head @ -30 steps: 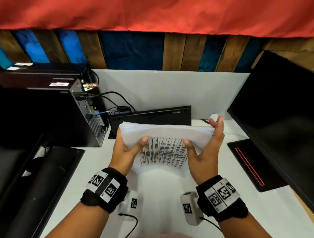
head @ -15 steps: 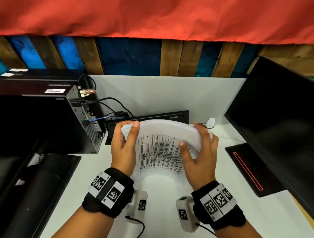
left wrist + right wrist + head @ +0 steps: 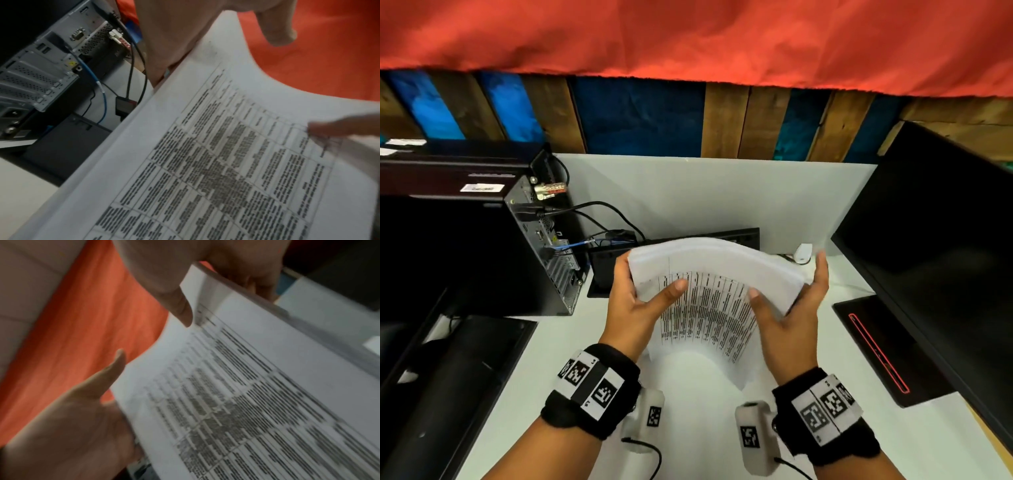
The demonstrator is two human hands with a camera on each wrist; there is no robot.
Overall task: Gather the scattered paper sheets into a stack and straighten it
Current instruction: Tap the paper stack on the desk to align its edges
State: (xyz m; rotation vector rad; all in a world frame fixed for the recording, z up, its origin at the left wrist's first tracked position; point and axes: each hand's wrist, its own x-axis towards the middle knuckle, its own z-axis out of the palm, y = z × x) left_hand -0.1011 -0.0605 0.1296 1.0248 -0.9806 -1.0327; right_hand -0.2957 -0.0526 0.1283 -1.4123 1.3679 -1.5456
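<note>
A thick paper stack (image 3: 709, 308) with a printed table on its front stands on its lower edge on the white desk (image 3: 688, 428), bowed towards me. My left hand (image 3: 647, 291) grips its left side, thumb on the front sheet and fingers behind. My right hand (image 3: 787, 291) grips the right side the same way, with its fingertips (image 3: 822, 263) showing past the stack's edge. The left wrist view shows the printed stack (image 3: 205, 162) under my left thumb (image 3: 277, 30). In the right wrist view my right thumb (image 3: 180, 305) presses the paper stack (image 3: 246, 394).
A computer tower (image 3: 541, 246) with cables stands at the left, and a flat black device (image 3: 674, 240) lies behind the stack. A dark monitor (image 3: 945, 257) and its base (image 3: 876, 349) fill the right. A small white object (image 3: 803, 253) sits near the white partition (image 3: 722, 195).
Half a second ago both hands were up on the stack's curved top edge. Now they have slid down to its sides with thumbs on the front. The stack stays bowed.
</note>
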